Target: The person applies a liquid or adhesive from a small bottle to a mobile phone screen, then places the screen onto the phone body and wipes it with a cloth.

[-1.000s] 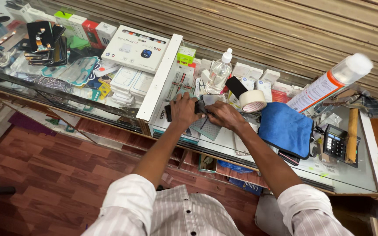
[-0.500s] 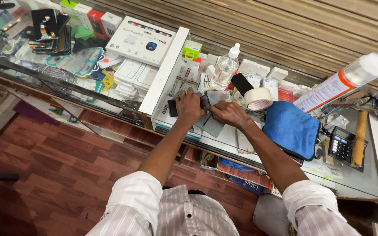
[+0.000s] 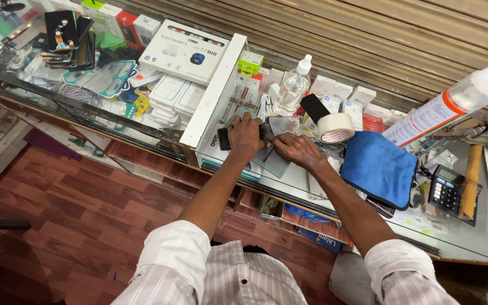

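- Glass tabletop [image 3: 312, 186] runs across the frame, with packaged stock visible under the glass; corrugated metal shutter [image 3: 368, 39] behind it.
- Large white flat box [image 3: 183, 52] lies at the far left-centre, coloured dots along its top edge, a small dark square on its face. A long white divider strip [image 3: 214, 93] runs beside it.
- Blue cloth [image 3: 378, 168] lies folded right of the hands, its near edge over a dark flat item.
- White spray can [image 3: 444, 107] with an orange band and clear cap lies tilted at far right.
- Stack of dark phone cases [image 3: 66, 39] top left; red, green and white small boxes [image 3: 121, 17] behind them.
- Clear bottle [image 3: 292, 87] with a white cap stands just beyond the hands.
- Roll of pale tape [image 3: 336, 127] sits between bottle and cloth.
- Black calculator [image 3: 446, 189] sits beside a wooden handle [image 3: 471, 181] at right.
- Left hand [image 3: 244, 137]: fingers curled over a dark phone [image 3: 266, 131], pressing it to the glass.
- Right hand [image 3: 296, 151]: fingers narrow, pinched at the phone's right end; what they grip, cannot tell.
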